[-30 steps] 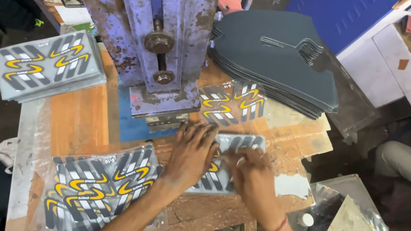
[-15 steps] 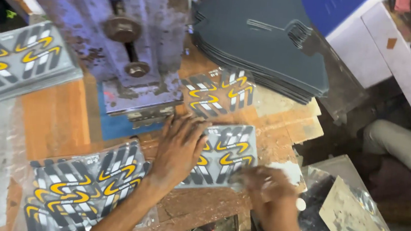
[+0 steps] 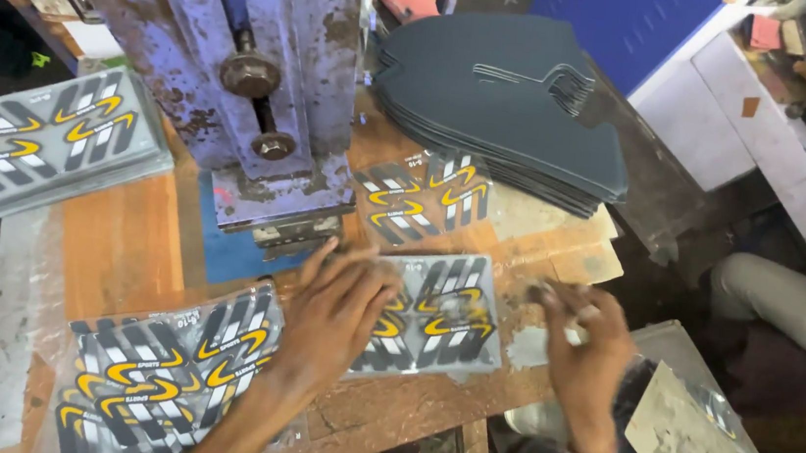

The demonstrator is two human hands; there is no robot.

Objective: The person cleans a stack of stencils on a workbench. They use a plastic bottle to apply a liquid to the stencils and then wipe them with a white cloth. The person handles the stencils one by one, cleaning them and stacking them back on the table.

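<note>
the left hand (image 3: 335, 314) lies flat, fingers spread and released, pressing on a grey printed sheet (image 3: 434, 313) with black, white and yellow stripe marks, in the middle of the wooden desk (image 3: 125, 249). the right hand (image 3: 588, 348) sits just beside that sheet's right edge, its fingers curled and blurred; it cannot be told if they grasp anything. a blue worn press (image 3: 260, 75) stands behind the sheet. 1 stack of like sheets (image 3: 47, 138) rests at far left, another pile (image 3: 162, 371) at near left, under the left forearm. dark cut pieces (image 3: 503, 108) are stacked at the back right.
</note>
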